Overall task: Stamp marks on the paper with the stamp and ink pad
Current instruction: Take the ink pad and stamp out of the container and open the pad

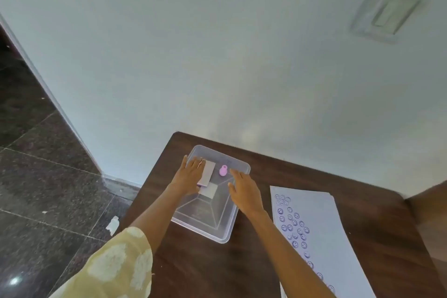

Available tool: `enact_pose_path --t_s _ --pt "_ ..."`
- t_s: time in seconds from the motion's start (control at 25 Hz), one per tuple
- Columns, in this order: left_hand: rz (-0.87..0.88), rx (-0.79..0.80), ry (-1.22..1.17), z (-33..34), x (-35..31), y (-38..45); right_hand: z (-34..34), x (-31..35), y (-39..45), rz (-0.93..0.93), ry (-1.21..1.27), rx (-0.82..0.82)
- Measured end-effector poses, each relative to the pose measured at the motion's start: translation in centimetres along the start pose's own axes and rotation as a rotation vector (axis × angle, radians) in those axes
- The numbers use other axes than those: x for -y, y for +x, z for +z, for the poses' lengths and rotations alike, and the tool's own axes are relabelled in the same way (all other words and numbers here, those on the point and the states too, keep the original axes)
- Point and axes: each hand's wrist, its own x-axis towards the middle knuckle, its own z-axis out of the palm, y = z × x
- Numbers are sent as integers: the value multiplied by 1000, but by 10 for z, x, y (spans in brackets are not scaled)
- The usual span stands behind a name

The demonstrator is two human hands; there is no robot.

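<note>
A clear plastic bin stands on the brown table. Inside it lie a flat grey ink pad with a lilac edge and a small pink stamp. My left hand reaches into the bin and its fingers lie over the ink pad's left side, holding it. Over the bin's right rim hovers my right hand, fingers spread, fingertips just right of the stamp and apart from it. White paper with several blue smiley marks lies to the right of the bin.
A second grey square piece sits in the bin just in front of the ink pad. The table stands against a pale wall; its left edge drops to a dark tiled floor.
</note>
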Motion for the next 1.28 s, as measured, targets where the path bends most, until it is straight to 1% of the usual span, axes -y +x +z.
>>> enact_pose_path --t_s 0.12,0.28,0.44,0.6,0.76,0.84,0.96,1.08,1.28 --pt "108 82 66 -3 17 27 12 0 28 75 60 9" --pt "243 130 108 -6 23 53 27 -4 57 147 108 41" --pt "261 168 87 -4 23 64 40 -4 73 155 119 51" --pt "285 163 97 -3 22 66 49 -6 76 159 116 8" --pt "275 146 66 -4 19 60 46 -8 69 195 210 -37" --pt "268 144 32 -6 12 52 36 -8 58 193 294 -101" --pt "269 91 -22 -12 -8 34 15 -17 25 127 360 -255" --pt "268 52 -56 -17 -41 7 -5 -35 -20 194 425 -363" --pt "348 23 -49 -12 -119 -35 -11 -67 -103 223 293 -438"
